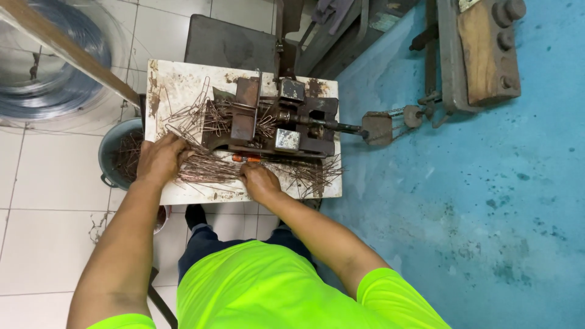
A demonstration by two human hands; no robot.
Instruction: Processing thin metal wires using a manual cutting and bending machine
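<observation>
Bright yellow-green shirt fabric (268, 286) is filling the bottom of the view, and both bare forearms are reaching forward from it onto the white, rust-stained tabletop (183, 76). Left hand (159, 159) is lying palm down with its fingers curled over the left end of a loose bundle of thin rusty wire rods (210, 170), pressing on it near the tabletop's left edge. Right hand (259, 181) is resting on the same bundle further along, fingers bent down around the rods; whether it is actually gripping any of them cannot be told. Just ahead of the right hand's fingers an orange-handled tool (247, 159) is lying against the base of a rusty metal bending jig (274, 125), which is sitting beyond both hands. More bent wire pieces (201, 113) are piling ahead of the left hand, and straight ones (314, 173) are spreading out to the right of the right hand. Beside and below the left hand, off the tabletop's edge, a grey bucket (113, 143) is holding more wire.
</observation>
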